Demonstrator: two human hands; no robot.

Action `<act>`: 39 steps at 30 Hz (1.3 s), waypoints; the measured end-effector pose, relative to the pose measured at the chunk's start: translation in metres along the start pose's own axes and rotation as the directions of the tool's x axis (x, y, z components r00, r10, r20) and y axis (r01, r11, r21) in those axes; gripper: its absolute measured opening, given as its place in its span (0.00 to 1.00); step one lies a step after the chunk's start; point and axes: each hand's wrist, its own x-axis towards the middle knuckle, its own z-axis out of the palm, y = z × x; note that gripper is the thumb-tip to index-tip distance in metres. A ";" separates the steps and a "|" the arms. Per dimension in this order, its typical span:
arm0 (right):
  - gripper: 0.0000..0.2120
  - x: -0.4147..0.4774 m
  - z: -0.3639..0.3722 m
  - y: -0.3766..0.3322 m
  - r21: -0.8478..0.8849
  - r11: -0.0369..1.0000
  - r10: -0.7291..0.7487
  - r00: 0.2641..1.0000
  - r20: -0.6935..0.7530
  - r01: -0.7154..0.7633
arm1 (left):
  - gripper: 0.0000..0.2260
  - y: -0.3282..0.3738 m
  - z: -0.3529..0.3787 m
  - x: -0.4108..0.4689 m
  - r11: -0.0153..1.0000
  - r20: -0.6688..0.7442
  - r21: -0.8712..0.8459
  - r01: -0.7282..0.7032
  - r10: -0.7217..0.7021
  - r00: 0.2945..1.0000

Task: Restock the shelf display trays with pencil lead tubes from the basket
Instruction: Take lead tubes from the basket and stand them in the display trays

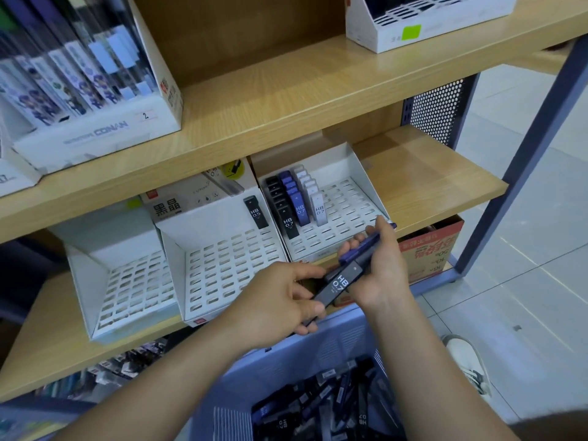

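Head view looks down over your two forearms at a wooden shelf (429, 173) carrying three white slotted display trays side by side. Your left hand (280, 300) curls its thumb and fingers round the lower end of a black tube (339, 286) marked HB 0.7, which lies slanted between your hands. Your right hand (378, 268) is closed around a small bundle of blue tubes (366, 246), with the black tube's upper end resting against that palm. Both hands hover just in front of the right tray (350, 205), above the far rim of the blue basket (302, 345).

Inside the basket lies a jumbled heap of loose tubes (334, 405), mostly dark.

The right tray holds three rows at its left side: a black row (283, 205), a blue row (294, 195) and a white row (310, 192), all standing upright in their slots and labelled HB 0.7 at the front. The middle tray (222, 275) carries one black HB 0.5 tube (256, 211) at its back right corner. The left tray (133, 288) shows only slots.

On the shelf above sits a pen box (95, 132) printed CONAN. A red-printed carton (429, 249) stands below the shelf at the right.
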 end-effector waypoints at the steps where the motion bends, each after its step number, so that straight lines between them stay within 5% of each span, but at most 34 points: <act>1: 0.12 0.001 -0.001 -0.001 0.014 1.000 -0.005 1.000 0.013 0.005 | 0.17 0.000 -0.003 -0.002 1.000 -0.002 -0.015 -0.008 0.008 1.000; 3: 0.12 0.001 -0.002 -0.005 -0.003 1.000 0.003 0.994 0.108 -0.002 | 0.12 0.000 -0.010 -0.006 0.993 -0.050 -0.113 -0.026 0.021 0.999; 9: 0.08 -0.024 0.008 0.003 -0.542 0.829 0.170 0.861 0.480 0.138 | 0.08 -0.005 -0.016 -0.004 0.926 -0.160 -0.372 -0.065 0.005 0.987; 13: 0.09 -0.025 0.008 0.008 -0.639 0.743 0.183 0.859 0.478 0.197 | 0.11 -0.013 -0.013 0.000 0.962 -0.193 -0.257 -0.089 0.039 0.980; 18: 0.11 -0.022 0.001 0.011 -0.758 0.611 0.257 0.850 0.460 0.226 | 0.23 -0.021 -0.022 0.008 0.980 -0.324 0.082 -0.181 0.198 0.925; 23: 0.08 -0.013 -0.006 0.010 -0.668 0.741 0.204 0.922 0.330 0.075 | 0.13 -0.012 -0.032 0.016 0.954 -0.419 0.209 -0.216 0.287 0.862; 27: 0.07 0.002 -0.017 0.000 -0.227 0.970 0.116 0.988 0.104 -0.090 | 0.09 -0.007 -0.047 0.029 0.964 -0.575 0.094 -0.250 0.258 0.776; 39: 0.07 0.002 -0.018 -0.001 -0.153 0.987 0.065 0.996 0.057 -0.056 | 0.12 -0.012 -0.049 0.053 0.913 -0.539 0.357 -0.196 0.373 0.755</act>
